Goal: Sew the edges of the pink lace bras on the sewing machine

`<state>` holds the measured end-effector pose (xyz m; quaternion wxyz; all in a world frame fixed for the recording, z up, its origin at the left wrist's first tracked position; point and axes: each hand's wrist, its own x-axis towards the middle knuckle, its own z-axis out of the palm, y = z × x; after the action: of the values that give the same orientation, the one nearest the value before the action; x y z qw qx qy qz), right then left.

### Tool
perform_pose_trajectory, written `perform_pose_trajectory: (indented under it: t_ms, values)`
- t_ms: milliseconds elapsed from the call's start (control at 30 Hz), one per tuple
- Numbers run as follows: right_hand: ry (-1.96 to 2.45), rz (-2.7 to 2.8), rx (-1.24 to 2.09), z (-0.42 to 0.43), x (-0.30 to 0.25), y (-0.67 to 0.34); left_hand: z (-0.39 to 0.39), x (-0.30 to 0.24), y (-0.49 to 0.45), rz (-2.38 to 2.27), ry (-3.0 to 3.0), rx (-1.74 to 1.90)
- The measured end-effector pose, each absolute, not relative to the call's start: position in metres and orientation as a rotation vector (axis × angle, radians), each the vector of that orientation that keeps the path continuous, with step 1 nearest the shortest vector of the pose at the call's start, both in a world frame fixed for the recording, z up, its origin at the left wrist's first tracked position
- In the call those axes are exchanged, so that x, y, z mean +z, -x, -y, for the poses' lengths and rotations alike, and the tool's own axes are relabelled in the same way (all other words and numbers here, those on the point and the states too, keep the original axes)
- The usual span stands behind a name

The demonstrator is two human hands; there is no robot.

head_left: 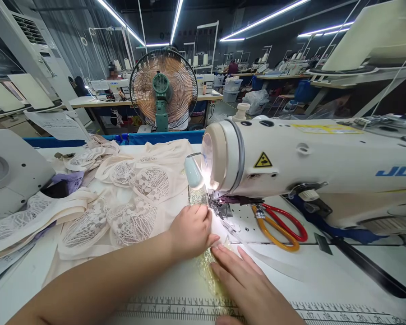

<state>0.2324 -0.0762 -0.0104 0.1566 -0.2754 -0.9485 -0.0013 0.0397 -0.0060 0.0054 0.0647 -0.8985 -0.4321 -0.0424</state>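
Observation:
My left hand (191, 230) is closed beside the presser foot (216, 205) of a white sewing machine (291, 158). Its curled fingers grip pale yellow lace fabric (208, 273); the exact pinch point is hidden. Nearer to me, my right hand (245, 282) lies with fingers stretched out over the same fabric, fingertips close to my left thumb. A thin whitish strip (274, 262) runs from the needle area down to the right. The machine's lamp lights the sewing spot.
Cream lace bra pieces (135, 198) are piled left of the hands. Scissors with red and orange handles (280, 228) lie under the machine arm. A ruler scale (169, 309) marks the near table edge. Behind the table stands a large fan (162, 88).

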Motion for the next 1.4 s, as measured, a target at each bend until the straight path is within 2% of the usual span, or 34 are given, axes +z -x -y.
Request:
perform_pose_trajectory:
  t_ms: [433, 933, 1400]
  values:
    - [0.844, 2.781, -0.034, 0.072, -0.005, -0.228, 0.001, 0.009, -0.043, 1.39, 2.689, -0.154]
    - [0.841, 2.761, -0.028, 0.073, -0.006, -0.228, 0.008, 0.006, -0.041, 1.058, 2.662, -0.136]
    - [0.927, 2.71, 0.106, 0.069, -0.003, -0.221, 0.002, 0.016, -0.037, 1.203, 2.773, -0.057]
